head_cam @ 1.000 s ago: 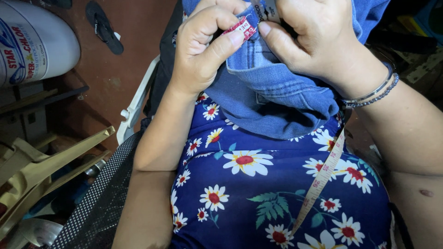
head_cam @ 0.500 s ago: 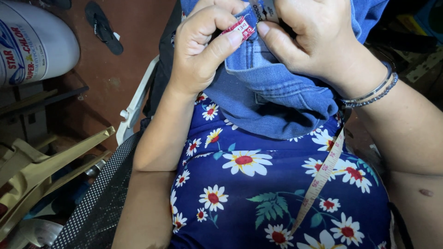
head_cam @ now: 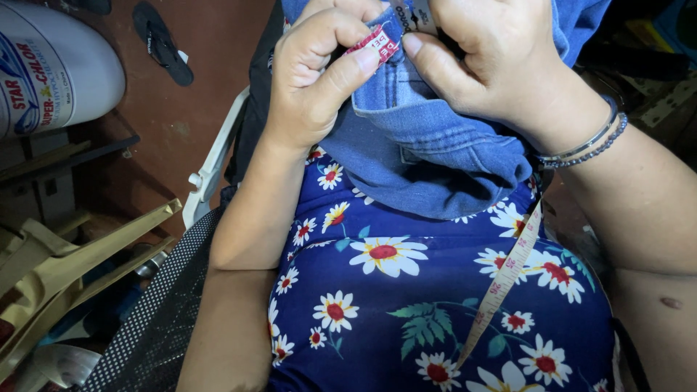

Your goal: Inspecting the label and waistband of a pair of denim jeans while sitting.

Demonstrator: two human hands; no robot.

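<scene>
Denim: blue garment (head_cam: 428, 145), bunched and held up over the lap, its folded, stitched edge between both hands.
Label: small red cloth tag (head_cam: 374, 45) at that edge, pinched from both sides; a pale tag (head_cam: 414, 13) sits just beside it at the top.
Left hand: left hand (head_cam: 319, 76), fingers clenched, thumb pressing the red tag and denim against the curled forefinger.
Right hand: right hand (head_cam: 494, 62), fingers grasping the same edge, thumb tip next to the red tag; bangles (head_cam: 584, 145) on the wrist.
Progress: judged as early handling at the tag; no tool or thread shows.
Materials: denim thick and matte with raised seams; tag thin and woven.
Tape: soft measuring tape (head_cam: 501, 283) hanging across a floral dress (head_cam: 406, 312).
Around: white drum (head_cam: 51, 65), sandal (head_cam: 163, 43) on brown floor (head_cam: 174, 123), mesh chair (head_cam: 156, 319).
</scene>
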